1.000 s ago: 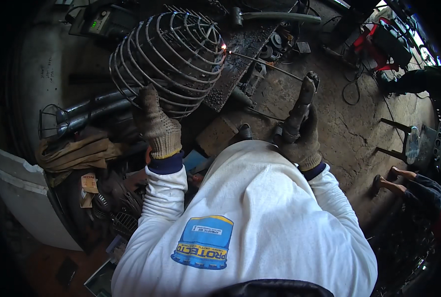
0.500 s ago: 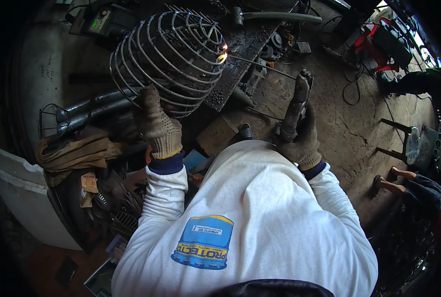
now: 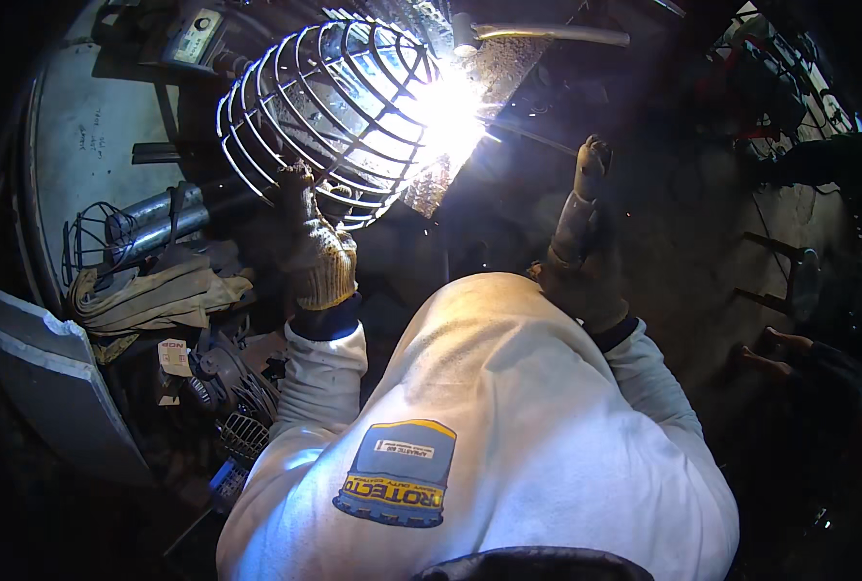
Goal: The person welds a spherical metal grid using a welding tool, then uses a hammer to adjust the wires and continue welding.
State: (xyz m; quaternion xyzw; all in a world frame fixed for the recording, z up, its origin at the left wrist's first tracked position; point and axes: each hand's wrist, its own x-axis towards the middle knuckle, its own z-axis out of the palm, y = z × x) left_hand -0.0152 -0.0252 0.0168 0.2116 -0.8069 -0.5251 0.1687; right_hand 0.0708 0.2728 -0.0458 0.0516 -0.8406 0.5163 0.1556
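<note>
A rounded cage of bent metal rods rests on the workbench at the upper middle. My gloved left hand is closed on its near lower rods, steadying the left side. In my gloved right hand is a welding electrode holder, gripped upright at its lower part. From its top a thin welding electrode reaches left to the cage's right end. A blinding white arc burns there and hides the electrode's tip and the rods around it.
A hammer lies beyond the arc; a welding machine stands at upper left. Metal pipes, crumpled brown cloth and a pale panel are at left. At right are a stool and another person's bare feet.
The small orange glow at the electrode's tip has become a bright white arc with flying sparks. Surroundings on the right look much darker. Both hands stay in nearly the same places.
</note>
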